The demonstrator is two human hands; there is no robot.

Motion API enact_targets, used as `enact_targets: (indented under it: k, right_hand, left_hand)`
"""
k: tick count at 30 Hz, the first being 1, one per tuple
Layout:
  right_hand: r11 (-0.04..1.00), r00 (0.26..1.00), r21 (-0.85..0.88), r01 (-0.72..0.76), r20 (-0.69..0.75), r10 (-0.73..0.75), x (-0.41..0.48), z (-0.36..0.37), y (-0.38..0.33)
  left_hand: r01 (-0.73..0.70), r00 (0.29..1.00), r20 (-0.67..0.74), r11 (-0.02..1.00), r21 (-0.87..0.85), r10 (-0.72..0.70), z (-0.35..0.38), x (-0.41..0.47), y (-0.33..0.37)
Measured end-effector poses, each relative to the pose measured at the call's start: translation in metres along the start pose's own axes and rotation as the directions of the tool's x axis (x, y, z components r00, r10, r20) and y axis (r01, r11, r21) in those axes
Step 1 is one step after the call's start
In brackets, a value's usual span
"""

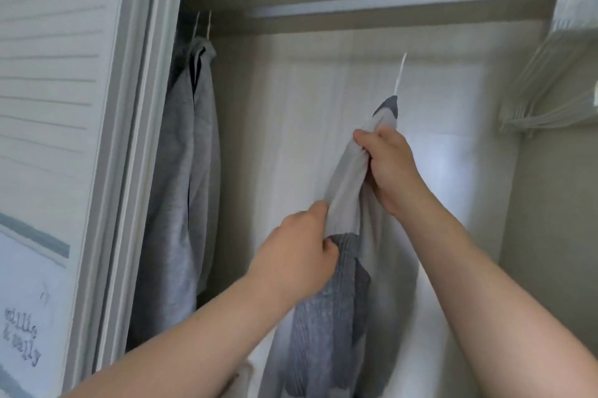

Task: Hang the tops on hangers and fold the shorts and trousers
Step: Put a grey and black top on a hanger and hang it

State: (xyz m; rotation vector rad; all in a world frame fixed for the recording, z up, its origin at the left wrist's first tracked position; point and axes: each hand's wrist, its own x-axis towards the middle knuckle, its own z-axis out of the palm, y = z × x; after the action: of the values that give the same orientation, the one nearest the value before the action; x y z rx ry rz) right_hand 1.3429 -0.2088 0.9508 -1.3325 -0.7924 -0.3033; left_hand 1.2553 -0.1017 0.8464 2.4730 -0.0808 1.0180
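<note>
Head view: left hand, right hand, both fists around grey top

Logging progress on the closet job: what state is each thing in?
Light grey top: held up, not yet hung.
White hanger: inside the top, hook free below the closet rod.
Left hand: grips the top's fabric lower down.
Right hand: grips the top near its collar.
Two grey tops: hanging at the left.
Empty white hangers: bunched at the rod's right end.
</note>
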Motion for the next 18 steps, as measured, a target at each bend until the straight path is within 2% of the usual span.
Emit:
enact_targets:
  k: [6, 9, 13, 18]
  right_hand:
    - [0.977, 0.982, -0.098, 0.188, 0.053, -0.184, 0.099, -0.006, -0.027]
    - [0.957, 0.971, -0.167, 0.237, 0.063, -0.229, 0.142, -0.005, -0.043]
    - [0.940, 0.968, -0.232, 0.251, 0.069, -0.241, 0.184, -0.002, -0.055]
    - [0.964, 0.984, -0.200, 0.174, 0.083, -0.161, 0.204, 0.003, -0.053]
  left_hand:
    - [-0.041, 0.991, -0.119, 0.993, 0.108, 0.054, -0.030, 0.089, -0.006]
    - [-0.065, 0.983, -0.159, 0.979, 0.193, 0.097, -0.048, 0.126, -0.005]
    - [-0.079, 0.974, -0.184, 0.960, 0.269, 0.132, -0.067, 0.159, 0.001]
    - [-0.070, 0.976, -0.172, 0.938, 0.339, 0.135, -0.076, 0.173, -0.002]
